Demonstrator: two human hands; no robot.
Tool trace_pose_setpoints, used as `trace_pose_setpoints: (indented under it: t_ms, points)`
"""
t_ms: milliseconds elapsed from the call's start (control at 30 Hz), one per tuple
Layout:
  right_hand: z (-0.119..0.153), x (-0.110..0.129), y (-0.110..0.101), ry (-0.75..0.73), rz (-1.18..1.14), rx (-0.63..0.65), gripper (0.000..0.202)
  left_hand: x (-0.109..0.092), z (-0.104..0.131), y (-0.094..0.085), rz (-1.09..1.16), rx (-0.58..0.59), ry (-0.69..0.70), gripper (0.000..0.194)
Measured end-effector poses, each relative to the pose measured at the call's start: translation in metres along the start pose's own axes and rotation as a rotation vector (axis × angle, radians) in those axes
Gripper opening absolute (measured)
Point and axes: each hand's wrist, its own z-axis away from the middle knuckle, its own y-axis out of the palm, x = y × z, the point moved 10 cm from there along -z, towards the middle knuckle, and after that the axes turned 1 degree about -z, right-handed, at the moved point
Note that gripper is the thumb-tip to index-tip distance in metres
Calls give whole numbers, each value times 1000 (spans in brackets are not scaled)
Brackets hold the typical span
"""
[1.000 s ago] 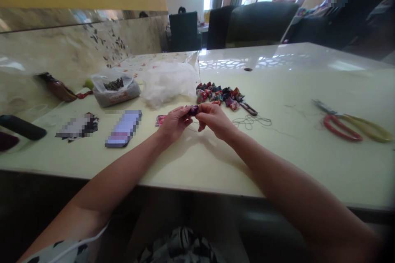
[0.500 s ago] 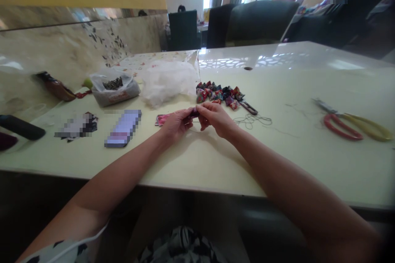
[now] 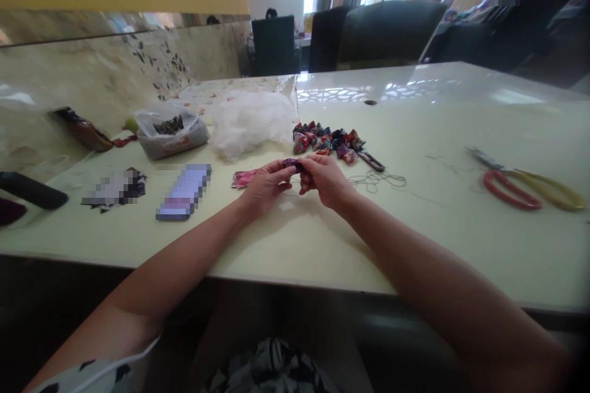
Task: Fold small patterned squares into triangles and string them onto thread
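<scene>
Between my fingertips is a small dark purple piece of patterned fabric. My left hand pinches it from the left, thumb on top. My right hand closes on its right side; whether a needle is there too is hidden. Pink fabric pieces lie flat beside my left hand. Just beyond my hands sits a pile of small stuffed fabric pouches in mixed patterns. Thread snips rest against the pile, and loose dark thread curls on the table to the right of my right hand.
White stuffing and a plastic bag of dried bits stand behind. A phone, dark fabric pieces and a brown bottle are left. Large scissors with red and yellow handles lie right on the table.
The fabric piece has turned so that more of its patterned top shows. My left thumb and fingers have shifted a little, and my right hand has moved slightly to the right.
</scene>
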Motion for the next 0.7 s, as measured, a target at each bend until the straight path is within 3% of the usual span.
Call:
trace_pose_setpoints:
  t_ms: [267, 400, 567, 700]
  points:
    - [0, 2, 1, -61, 93, -43, 37, 1, 2, -3, 6, -57, 27, 24]
    - [1, 3, 6, -72, 129, 8, 38, 2, 2, 5, 56, 25, -5, 24]
    - [0, 22, 0, -209, 198, -1, 16, -5, -2, -1, 12, 24, 32, 25]
    - [-3, 33, 4, -340, 306, 101, 9, -11, -5, -7, -70, -3, 71, 27]
